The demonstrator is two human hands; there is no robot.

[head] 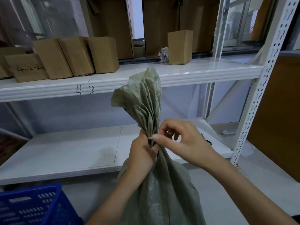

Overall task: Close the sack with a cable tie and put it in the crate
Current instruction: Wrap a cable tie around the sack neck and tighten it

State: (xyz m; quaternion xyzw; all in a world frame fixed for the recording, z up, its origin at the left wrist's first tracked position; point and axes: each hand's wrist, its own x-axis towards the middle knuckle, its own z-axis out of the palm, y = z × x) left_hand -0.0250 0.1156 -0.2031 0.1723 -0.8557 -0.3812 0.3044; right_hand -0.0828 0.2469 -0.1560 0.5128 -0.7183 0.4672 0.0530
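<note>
A grey-green woven sack (159,189) stands upright in front of me, its mouth gathered into a bunched neck that fans out above my hands. My left hand (142,151) is clenched around the neck from the left. My right hand (180,140) pinches at the neck from the right with thumb and forefinger; a thin pale strip shows at the fingertips, too small to tell if it is the cable tie. The blue plastic crate (32,207) sits on the floor at the lower left.
A white metal shelf rack (203,73) stands behind the sack, with several cardboard boxes (76,57) on its upper shelf and a crumpled paper (164,54). A perforated upright post (253,111) is at the right. A brown board (279,114) leans at the far right.
</note>
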